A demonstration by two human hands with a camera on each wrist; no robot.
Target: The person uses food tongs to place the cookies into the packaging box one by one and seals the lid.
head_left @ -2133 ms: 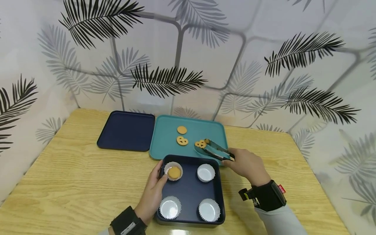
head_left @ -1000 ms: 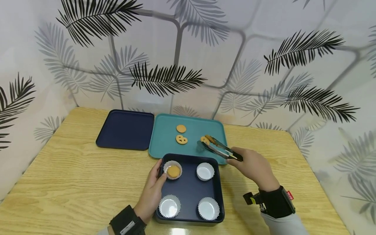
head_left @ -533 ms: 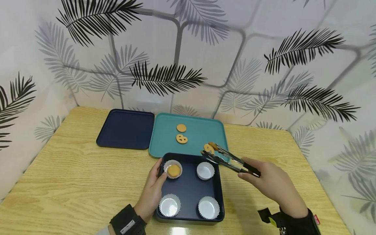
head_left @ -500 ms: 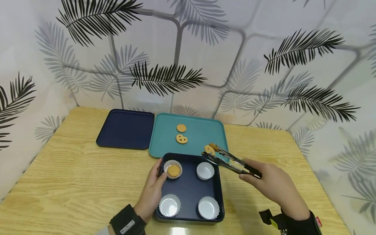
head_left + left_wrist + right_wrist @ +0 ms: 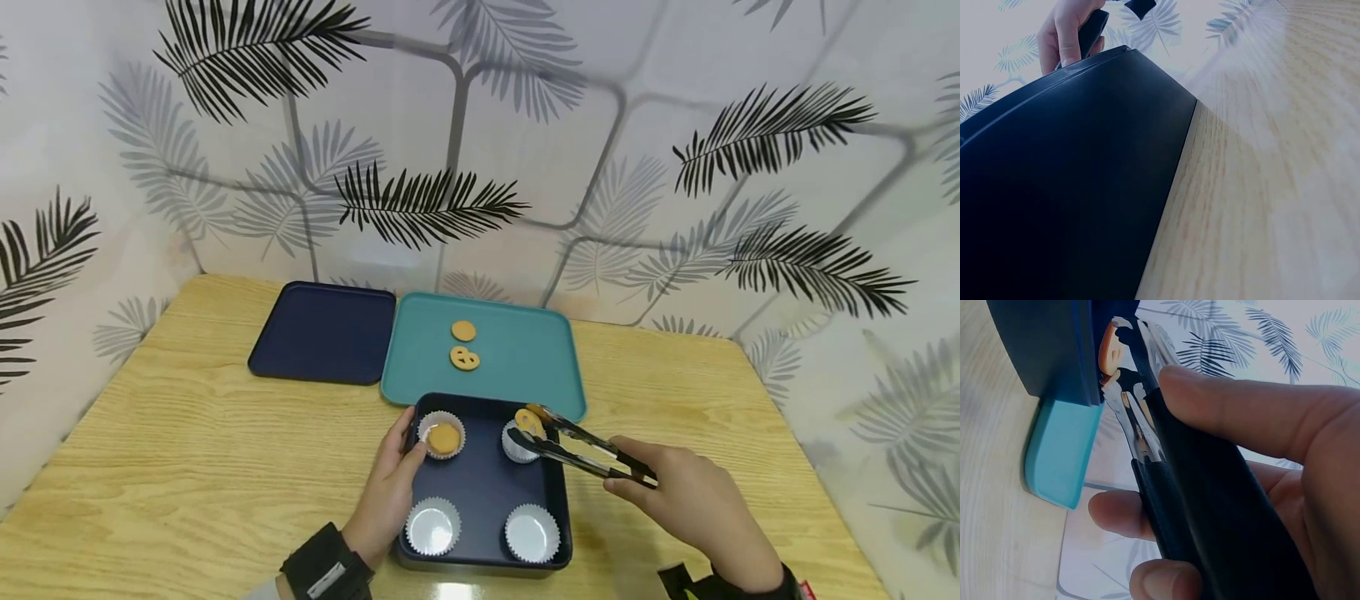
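Tongs (image 5: 574,458) point left and slightly away, long axis slanting.

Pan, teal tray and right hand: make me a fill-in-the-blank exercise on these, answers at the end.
1. The right hand holds the ____.
2. In the pan stand ____ paper cups.
3. On the teal tray lie ____ cookies.

Missing words: tongs; four; two.
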